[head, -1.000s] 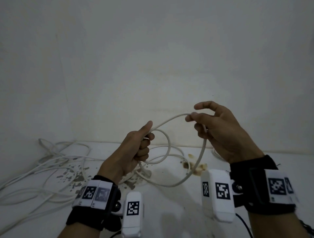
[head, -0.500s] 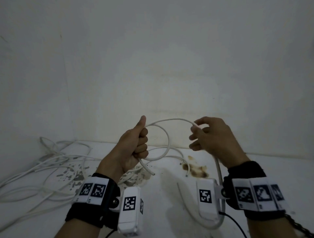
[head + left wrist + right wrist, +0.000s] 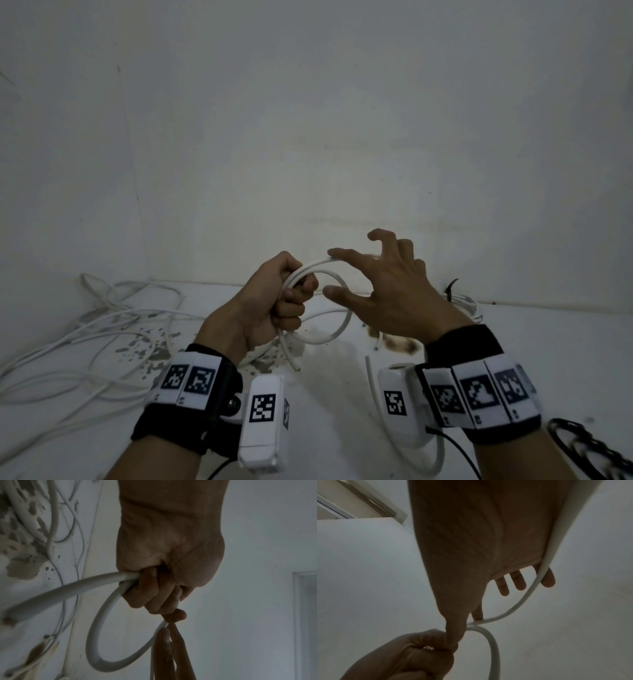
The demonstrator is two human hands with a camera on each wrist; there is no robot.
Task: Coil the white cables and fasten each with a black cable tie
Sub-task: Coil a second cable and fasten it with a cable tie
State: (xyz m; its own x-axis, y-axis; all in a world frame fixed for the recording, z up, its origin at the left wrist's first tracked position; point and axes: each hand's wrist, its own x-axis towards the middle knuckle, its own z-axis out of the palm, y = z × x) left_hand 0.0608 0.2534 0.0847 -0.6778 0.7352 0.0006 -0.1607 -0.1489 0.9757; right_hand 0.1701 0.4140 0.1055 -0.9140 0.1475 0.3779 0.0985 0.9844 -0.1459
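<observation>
The left hand [image 3: 270,301] clamps the white cable [image 3: 337,334] coil. The right hand [image 3: 387,291], fingers spread, guides slack beside it. Lay each loop flush into that fist.

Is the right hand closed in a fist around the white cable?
No, the right hand has its fingers spread; the left hand grips the white cable.
</observation>
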